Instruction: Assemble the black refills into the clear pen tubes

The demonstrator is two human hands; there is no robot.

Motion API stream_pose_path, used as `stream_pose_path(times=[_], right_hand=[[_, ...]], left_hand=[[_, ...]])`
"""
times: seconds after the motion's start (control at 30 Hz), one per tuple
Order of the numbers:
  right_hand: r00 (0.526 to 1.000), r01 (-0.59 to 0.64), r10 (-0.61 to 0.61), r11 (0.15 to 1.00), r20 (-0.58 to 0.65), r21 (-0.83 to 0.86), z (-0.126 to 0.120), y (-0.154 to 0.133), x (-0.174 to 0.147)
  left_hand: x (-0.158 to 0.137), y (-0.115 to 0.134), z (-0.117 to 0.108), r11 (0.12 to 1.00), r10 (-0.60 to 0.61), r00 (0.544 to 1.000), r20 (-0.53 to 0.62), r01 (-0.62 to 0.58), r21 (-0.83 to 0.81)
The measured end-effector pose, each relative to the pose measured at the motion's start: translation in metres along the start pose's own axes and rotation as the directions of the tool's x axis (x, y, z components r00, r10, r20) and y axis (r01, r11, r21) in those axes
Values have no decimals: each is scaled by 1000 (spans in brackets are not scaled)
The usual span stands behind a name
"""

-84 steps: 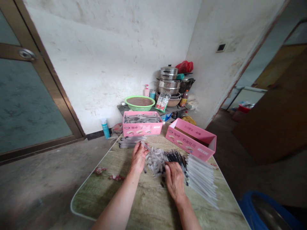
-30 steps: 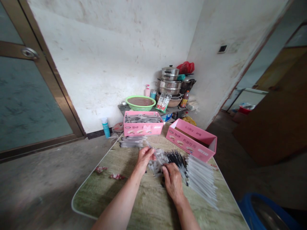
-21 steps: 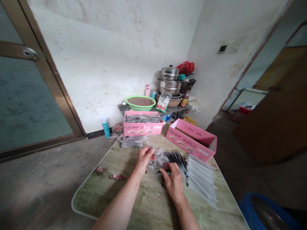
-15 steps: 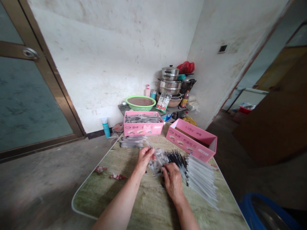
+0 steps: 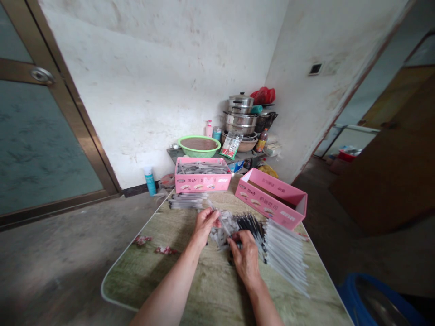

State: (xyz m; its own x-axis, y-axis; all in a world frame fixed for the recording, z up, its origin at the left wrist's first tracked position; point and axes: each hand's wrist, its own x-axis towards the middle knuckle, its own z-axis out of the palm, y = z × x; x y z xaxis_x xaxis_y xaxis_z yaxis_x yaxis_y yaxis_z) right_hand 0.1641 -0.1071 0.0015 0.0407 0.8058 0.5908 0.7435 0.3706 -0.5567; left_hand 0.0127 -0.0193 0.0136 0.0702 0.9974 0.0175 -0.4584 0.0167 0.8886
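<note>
My left hand (image 5: 205, 222) pinches a clear pen (image 5: 224, 226), which slants down toward my right hand (image 5: 245, 251). The right fingers are closed at the pen's lower end; what else they may hold is hidden. Under and between the hands lies a heap of small translucent pen caps (image 5: 220, 236). Just beyond my right hand is a bunch of black-ended refills (image 5: 250, 224). To its right, long clear pen barrels (image 5: 285, 256) lie side by side. Several pens (image 5: 188, 200) lie in a row past my left hand.
A pink box (image 5: 203, 183) full of pens stands at the table's far edge. Another pink box (image 5: 270, 201), open-topped, sits at the right. Behind are a green basin (image 5: 199, 153) and stacked steel pots (image 5: 240, 120). A blue tub (image 5: 356, 299) is on the floor at right.
My right fingertips have shifted slightly up and left to the lower end of the pen. My left hand has stayed in place, still pinching it.
</note>
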Motion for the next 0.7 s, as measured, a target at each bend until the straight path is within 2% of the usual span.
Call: stream_pose_path(times=[0.23,0.4,0.57,0.7], right_hand=[[996,62,-62,998,59,-2,0,1,0],[1000,5,-5,1000,20,5,-1,-1,1],[994,85,-84,996,63,-10,-1,-2,2],[999,30,-30,999,19,-16,-1,-2,2]], left_hand=[[0,0,-1,1000,4,1000,0,-4,18],[1,-2,-2,1000,0,1000,7,0,28],[0,-3,-2,999,-6,1000,10,6,32],[-1,-1,-1,999,-13,1000,13,12,37]])
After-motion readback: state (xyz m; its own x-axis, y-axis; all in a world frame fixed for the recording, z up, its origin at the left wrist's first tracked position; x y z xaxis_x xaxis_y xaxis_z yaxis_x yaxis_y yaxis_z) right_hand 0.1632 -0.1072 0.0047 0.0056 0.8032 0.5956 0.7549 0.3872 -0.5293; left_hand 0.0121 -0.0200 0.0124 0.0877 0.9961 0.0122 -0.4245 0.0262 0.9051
